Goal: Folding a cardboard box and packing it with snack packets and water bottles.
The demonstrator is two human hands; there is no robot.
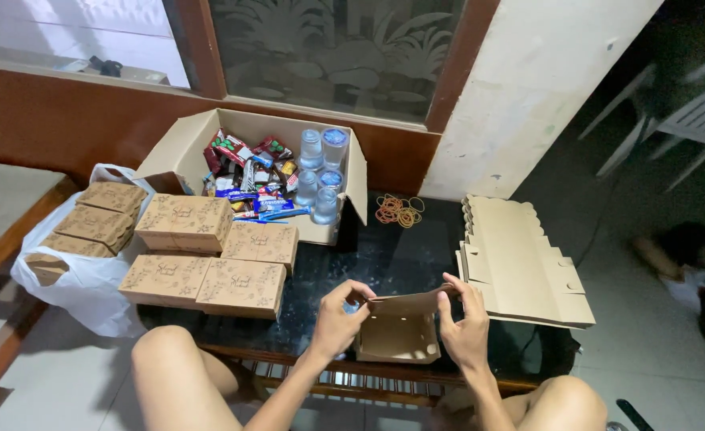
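Holding: left hand and right hand pinching open kraft box lid edges.
Room: bare dark tabletop at 12 o'clock.
Edges: flat carton stack at 2 o'clock.
Hidden: box interior partly behind lid.

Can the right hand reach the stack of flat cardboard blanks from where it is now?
Probably yes. The right hand pinches the half-folded box, and the stack of flat blanks lies just beside it on the dark table, with nothing between them. It must release the box first.
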